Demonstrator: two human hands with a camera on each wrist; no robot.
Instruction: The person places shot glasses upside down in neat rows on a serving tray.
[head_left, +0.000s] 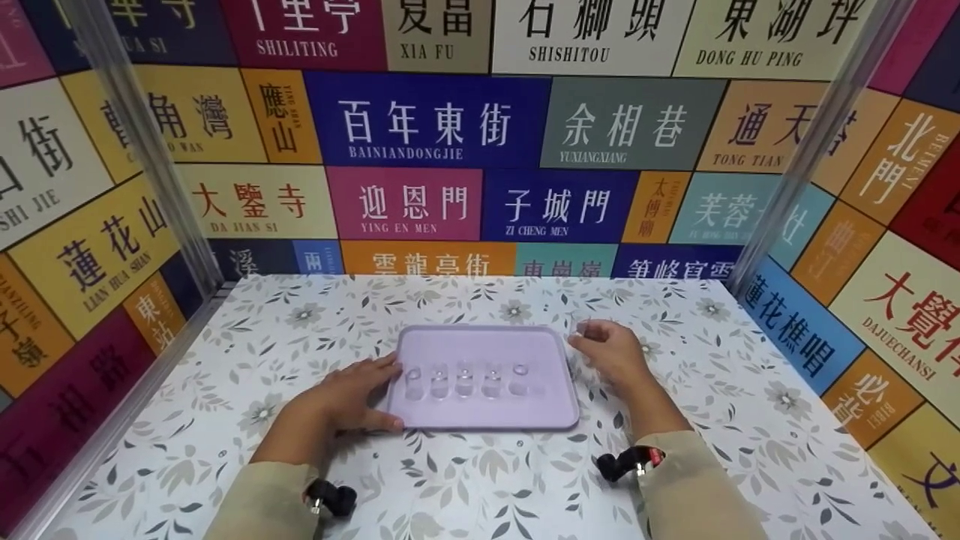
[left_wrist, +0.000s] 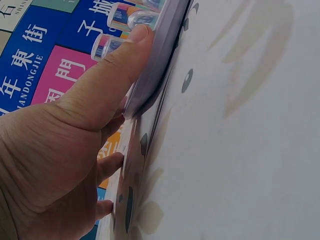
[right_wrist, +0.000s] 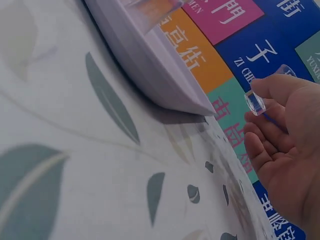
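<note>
A pale purple tray [head_left: 480, 415] lies on the table with several small clear cups [head_left: 465, 384] in a row across it. My left hand [head_left: 341, 396] spans the tray's left side, its fingers spread and fairly straight. In the left wrist view the thumb [left_wrist: 112, 82] rests against the tray's outer wall [left_wrist: 162, 65], close below the clear cups [left_wrist: 142, 19]. Off the tray's right edge, my right hand [head_left: 613, 351] pinches another small clear cup [right_wrist: 255, 102] between thumb and fingers, above the table. Its other fingers are loosely curled.
The table [head_left: 450, 495] has a white covering with a leaf and flower print. Panels [head_left: 427, 120] of coloured name signs stand at the back and both sides. Clear upright edges [head_left: 161, 161] mark the corners.
</note>
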